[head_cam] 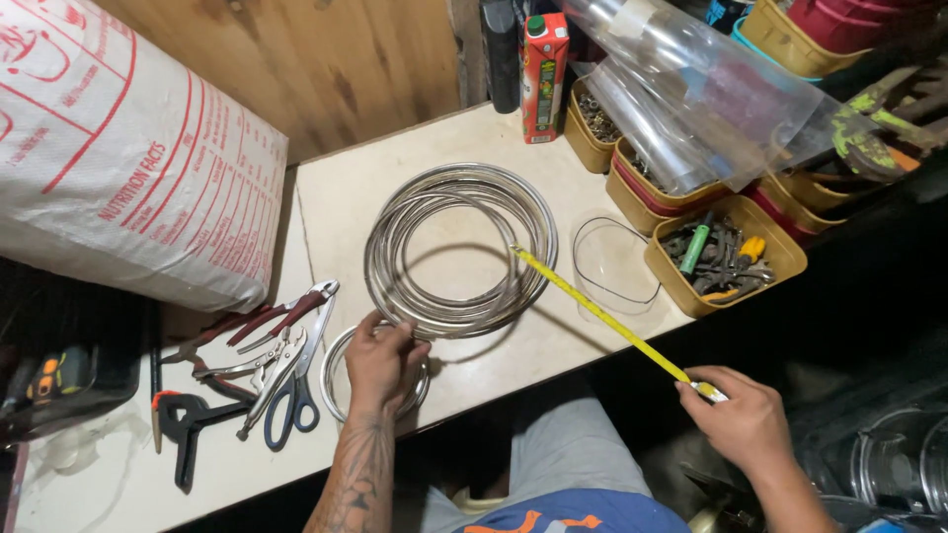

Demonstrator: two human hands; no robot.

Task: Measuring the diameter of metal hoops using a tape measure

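A large coil of silvery wire [459, 247] lies in the middle of the pale bench top [346, 197]. My left hand [383, 360] grips the coil's near edge, resting over a smaller wire ring [336, 380] beneath it. My right hand [746, 419] hangs off the bench's right front, holding a tape measure case. Its yellow tape [597, 311] stretches up and left, and its tip reaches the coil's right side.
Pliers, locking pliers and scissors [276, 370] lie left of my left hand, beside a black clamp [188, 424]. A big white sack [118, 158] fills the left. Yellow tubs of hardware [726, 257], a red carton [543, 74] and clear plastic sheeting [691, 94] crowd the right back.
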